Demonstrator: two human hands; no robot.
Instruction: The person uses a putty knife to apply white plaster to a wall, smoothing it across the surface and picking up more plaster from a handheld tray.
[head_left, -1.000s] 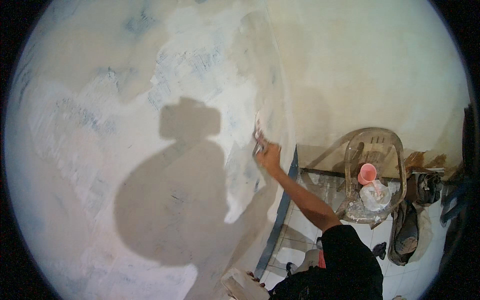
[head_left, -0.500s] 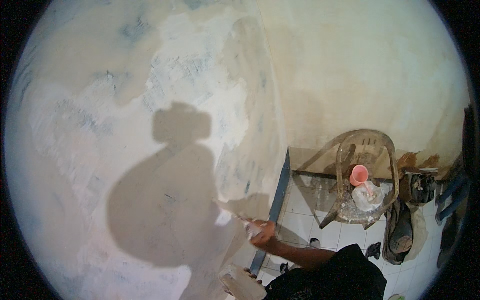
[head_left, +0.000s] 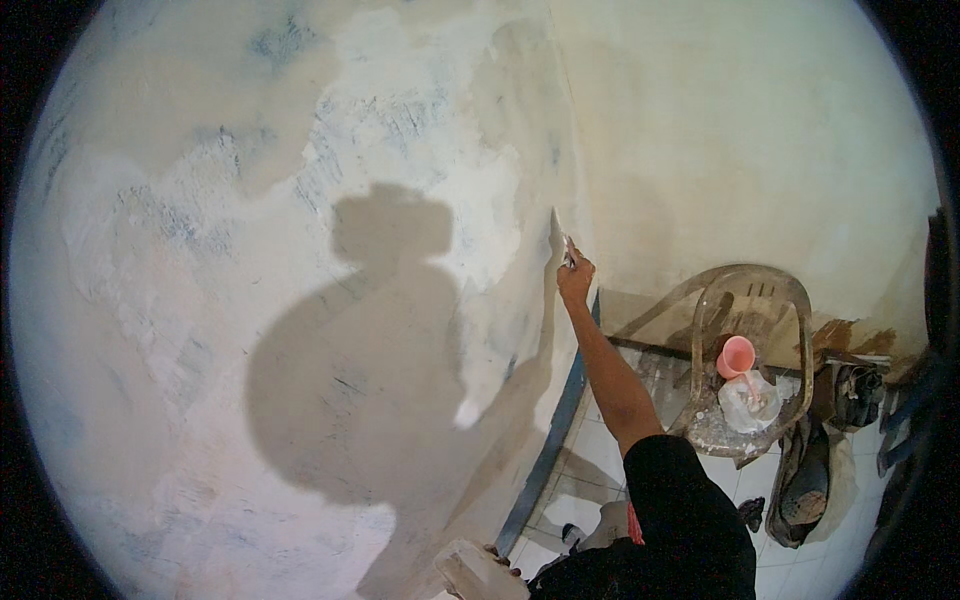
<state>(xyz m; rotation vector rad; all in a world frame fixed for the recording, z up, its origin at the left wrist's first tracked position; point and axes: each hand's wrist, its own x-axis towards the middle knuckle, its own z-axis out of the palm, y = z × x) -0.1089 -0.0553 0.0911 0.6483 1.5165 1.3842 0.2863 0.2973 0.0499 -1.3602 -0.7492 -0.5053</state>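
My right hand (head_left: pixel 574 280) is raised to the patchy wall (head_left: pixel 400 130), its fingers closed round a putty knife (head_left: pixel 557 226). The thin blade points up and lies at or very near the wall surface, close to the corner. White and beige filler covers much of this wall, with bluish streaks showing through. At the lower edge, a pale flat board (head_left: pixel 468 572) smeared with filler is gripped by my left hand (head_left: pixel 503 560). Only a few of those fingertips show along the board's edge; the rest is hidden.
A dirty plastic chair (head_left: pixel 803 330) stands by the adjoining cream wall (head_left: pixel 740 130). On its seat are a pink mug (head_left: pixel 737 356) and a whitish plastic bag (head_left: pixel 750 403). Dark bags (head_left: pixel 803 490) lie farther right on the tiled floor. A blue-grey skirting (head_left: pixel 545 462) edges the patchy wall.
My right hand has swung up and to the right with the putty knife, from low on the wall towards the corner, and the arm is now stretched out. The board has stayed low.
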